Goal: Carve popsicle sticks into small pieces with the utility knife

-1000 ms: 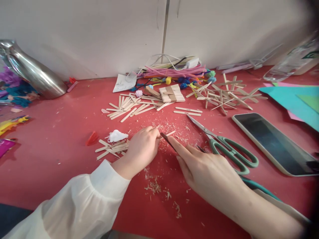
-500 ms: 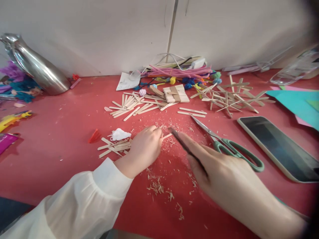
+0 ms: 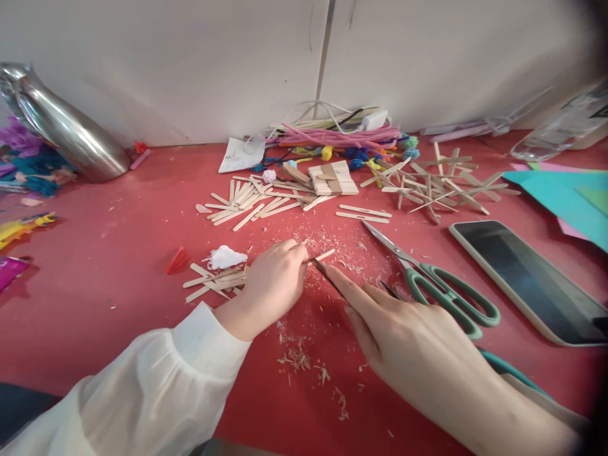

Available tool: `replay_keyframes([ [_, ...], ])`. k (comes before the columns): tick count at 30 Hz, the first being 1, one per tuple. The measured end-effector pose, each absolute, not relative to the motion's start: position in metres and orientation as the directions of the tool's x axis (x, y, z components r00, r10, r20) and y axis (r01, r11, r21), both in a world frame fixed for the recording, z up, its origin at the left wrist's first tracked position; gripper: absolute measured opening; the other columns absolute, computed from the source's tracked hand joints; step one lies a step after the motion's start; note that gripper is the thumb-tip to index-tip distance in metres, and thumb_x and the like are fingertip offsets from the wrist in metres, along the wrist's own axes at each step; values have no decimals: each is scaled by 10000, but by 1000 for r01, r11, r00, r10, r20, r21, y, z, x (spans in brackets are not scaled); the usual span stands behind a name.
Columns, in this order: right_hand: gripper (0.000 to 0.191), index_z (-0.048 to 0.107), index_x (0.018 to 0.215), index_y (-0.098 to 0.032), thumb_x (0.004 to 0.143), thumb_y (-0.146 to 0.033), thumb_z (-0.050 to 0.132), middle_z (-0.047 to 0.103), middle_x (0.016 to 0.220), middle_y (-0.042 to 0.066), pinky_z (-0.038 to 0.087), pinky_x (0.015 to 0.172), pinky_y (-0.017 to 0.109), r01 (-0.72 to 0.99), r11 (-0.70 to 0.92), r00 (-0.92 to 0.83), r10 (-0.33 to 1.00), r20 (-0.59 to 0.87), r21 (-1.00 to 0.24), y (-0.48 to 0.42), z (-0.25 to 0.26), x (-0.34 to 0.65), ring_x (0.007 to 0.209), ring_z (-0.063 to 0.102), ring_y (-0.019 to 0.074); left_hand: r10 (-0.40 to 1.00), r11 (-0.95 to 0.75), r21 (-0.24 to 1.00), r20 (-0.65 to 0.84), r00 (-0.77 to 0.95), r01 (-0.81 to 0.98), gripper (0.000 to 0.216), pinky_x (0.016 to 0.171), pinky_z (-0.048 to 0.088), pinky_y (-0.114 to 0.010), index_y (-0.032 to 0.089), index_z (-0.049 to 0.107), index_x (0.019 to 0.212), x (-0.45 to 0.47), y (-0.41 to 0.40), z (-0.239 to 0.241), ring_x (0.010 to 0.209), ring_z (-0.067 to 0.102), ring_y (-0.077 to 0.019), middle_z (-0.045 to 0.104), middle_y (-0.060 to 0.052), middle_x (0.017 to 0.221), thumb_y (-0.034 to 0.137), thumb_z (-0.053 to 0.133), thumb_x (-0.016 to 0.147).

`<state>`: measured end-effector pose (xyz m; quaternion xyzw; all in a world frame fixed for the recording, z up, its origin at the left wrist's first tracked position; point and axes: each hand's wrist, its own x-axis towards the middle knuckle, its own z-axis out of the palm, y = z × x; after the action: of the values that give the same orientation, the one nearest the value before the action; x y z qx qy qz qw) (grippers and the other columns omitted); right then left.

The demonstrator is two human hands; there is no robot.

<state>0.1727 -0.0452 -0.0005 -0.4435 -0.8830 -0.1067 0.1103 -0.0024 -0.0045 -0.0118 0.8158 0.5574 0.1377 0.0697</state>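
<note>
My left hand [image 3: 272, 283] is closed in a pinch on a thin wooden craft stick [image 3: 323, 256] that lies on the red table [image 3: 118, 316]. Its free end points right. My right hand [image 3: 408, 335] grips a small dark blade [image 3: 325, 277], with the index finger stretched along it. The blade's tip touches the stick just right of my left fingertips. Wood shavings [image 3: 297, 358] lie scattered around and below both hands.
Green-handled scissors [image 3: 437, 288] lie open just right of my right hand, with a phone [image 3: 527, 278] beyond them. Loose sticks [image 3: 247, 206], glued stick crosses [image 3: 441, 183], pipe cleaners [image 3: 337, 136], coloured paper [image 3: 565, 193] and a steel jug [image 3: 61, 136] stand farther back.
My right hand swept the blade out to the right along the stick, then came back against it near my left fingers. My left hand stayed pinched on the stick.
</note>
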Motion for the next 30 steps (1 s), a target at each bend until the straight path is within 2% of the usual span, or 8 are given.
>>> replay_keyframes([
  [6,579,549,1234,-102,655,-98,557,598,540,-12,258,286,235,819,557,-572,771,280,141,-46,1,169,283,500,129,927,-372,271,150,343,888,180,597,377,-269,157,510,726,-2,-5,-12,707,523,-159,529,-27,761,102,410,865],
  [19,516,542,1240,-108,726,-121,487,592,521,-19,282,290,248,813,576,-569,756,324,84,-45,0,172,275,479,124,926,-375,254,140,350,891,180,553,321,-261,164,485,713,-2,-5,-11,655,483,-145,486,-17,742,87,412,859],
  [30,526,549,1234,-112,710,-120,511,601,533,-19,282,289,251,810,580,-575,760,303,83,-46,-1,173,292,500,128,923,-384,272,147,357,882,177,580,356,-263,159,507,736,-3,-6,-12,685,501,-150,501,-21,758,88,403,861],
])
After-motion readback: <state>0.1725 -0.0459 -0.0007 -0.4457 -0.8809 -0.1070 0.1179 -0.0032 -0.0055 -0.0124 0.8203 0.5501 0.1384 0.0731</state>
